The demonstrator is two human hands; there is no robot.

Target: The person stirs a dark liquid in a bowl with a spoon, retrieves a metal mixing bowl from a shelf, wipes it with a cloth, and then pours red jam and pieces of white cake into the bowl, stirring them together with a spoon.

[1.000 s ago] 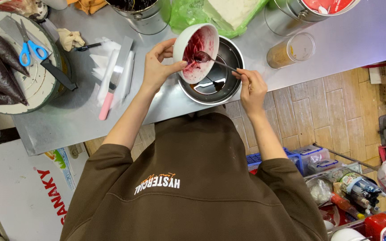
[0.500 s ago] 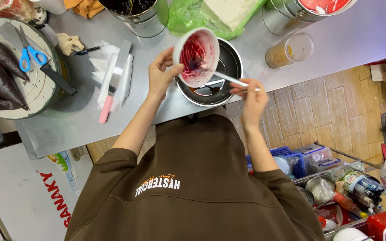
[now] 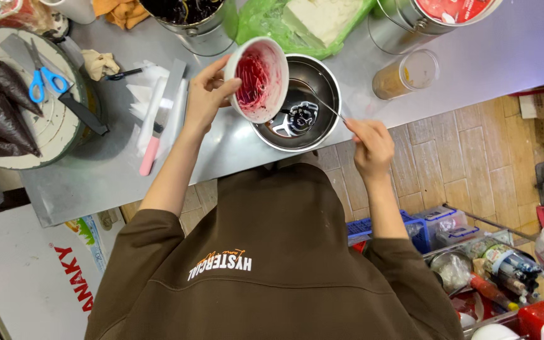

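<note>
My left hand [image 3: 206,94] grips a small white bowl [image 3: 259,79] smeared inside with dark red sauce and holds it tilted over a round steel bowl [image 3: 333,94] on the metal table. Dark liquid lies in the bottom of the steel bowl. My right hand [image 3: 369,141] is closed on the end of a thin metal utensil [image 3: 327,106], whose tip reaches into the steel bowl, just below the white bowl's rim.
A turntable [image 3: 51,135] at the left carries blue-handled scissors [image 3: 42,79] and dark piping bags [image 3: 1,101]. A pink-handled spatula [image 3: 158,123] lies beside my left arm. A steel pot [image 3: 193,22], a green bag [image 3: 310,19], a plastic cup [image 3: 404,72] and a red-lidded bucket [image 3: 442,12] stand behind.
My right hand has drawn back to the right, and the utensil's tip has come out of the white bowl into the steel bowl. The white bowl has shifted slightly left.
</note>
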